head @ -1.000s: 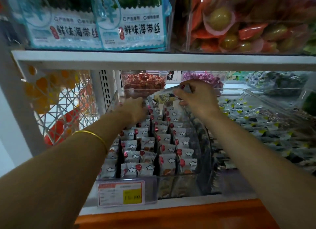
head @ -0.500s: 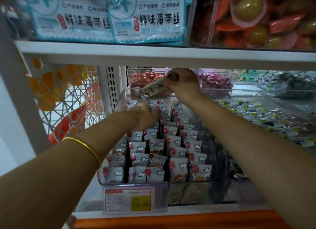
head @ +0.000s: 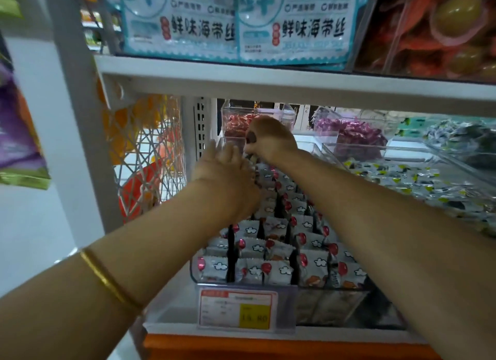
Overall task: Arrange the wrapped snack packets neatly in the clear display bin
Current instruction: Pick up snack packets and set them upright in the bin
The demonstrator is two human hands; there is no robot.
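In the head view, a clear plastic display bin [head: 335,303] sits at lower centre of the frame on a white shelf [head: 171,319]. It is filled with upright rows of grey-white wrapped snack packets [head: 268,268] printed with red balloons and clouds. The left hand [head: 228,182], at frame centre, reaches over the back rows with its grip spread and fingers [head: 222,155] stretched forward. A thin gold bangle [head: 107,279] circles that forearm. Just above and right of it, the right hand [head: 271,142] is curled, its grip pinching a single packet [head: 251,140] whose dark end shows, blurred, above the bin's back end. A white and yellow price tag [head: 236,310] fronts the bin.
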